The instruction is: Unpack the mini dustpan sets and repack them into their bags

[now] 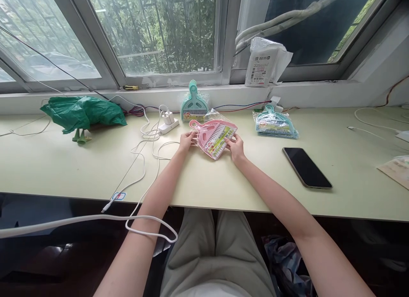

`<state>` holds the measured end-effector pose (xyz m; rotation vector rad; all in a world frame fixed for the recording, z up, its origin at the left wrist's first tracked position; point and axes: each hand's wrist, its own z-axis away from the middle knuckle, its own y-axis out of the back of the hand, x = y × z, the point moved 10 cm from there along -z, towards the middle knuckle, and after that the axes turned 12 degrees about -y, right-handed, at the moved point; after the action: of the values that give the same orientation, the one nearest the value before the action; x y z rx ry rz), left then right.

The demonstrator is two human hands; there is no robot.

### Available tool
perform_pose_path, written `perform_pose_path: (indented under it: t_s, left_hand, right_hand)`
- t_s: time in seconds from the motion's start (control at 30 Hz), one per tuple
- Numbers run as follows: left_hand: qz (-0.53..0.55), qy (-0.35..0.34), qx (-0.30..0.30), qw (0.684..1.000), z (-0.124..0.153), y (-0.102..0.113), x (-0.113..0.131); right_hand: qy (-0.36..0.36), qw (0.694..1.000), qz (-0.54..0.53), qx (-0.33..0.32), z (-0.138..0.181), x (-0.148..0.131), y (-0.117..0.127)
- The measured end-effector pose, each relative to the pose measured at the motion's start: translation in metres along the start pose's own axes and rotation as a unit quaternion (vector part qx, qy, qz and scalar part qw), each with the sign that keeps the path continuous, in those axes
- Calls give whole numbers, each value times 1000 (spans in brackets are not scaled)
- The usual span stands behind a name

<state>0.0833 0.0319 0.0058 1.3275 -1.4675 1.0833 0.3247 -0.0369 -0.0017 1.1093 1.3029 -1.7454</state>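
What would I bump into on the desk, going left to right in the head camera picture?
Green plastic bag, white power strip, pink dustpan set, lying-down teal dustpan pack, black phone, flat tan item.

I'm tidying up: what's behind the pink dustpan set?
Behind the pink dustpan set, a teal set stands on the desk. Anything directly behind the pink one is covered.
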Motion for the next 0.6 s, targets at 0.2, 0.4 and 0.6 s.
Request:
perform_pose_path:
  t_s: [0.2,0.4,0.6]
  left_hand:
    - [-22,-5,79,997,-3,19,0]
    - [-204,-102,222,948,8,57,38]
    - [-327,-110,71,936,2,30,51]
  right_hand:
    - [-7,1000,1,-9,5,2,-8]
    - [-27,1000,5,5,3,4,-2]
    - [-48,995,61,-59,2,11,-15]
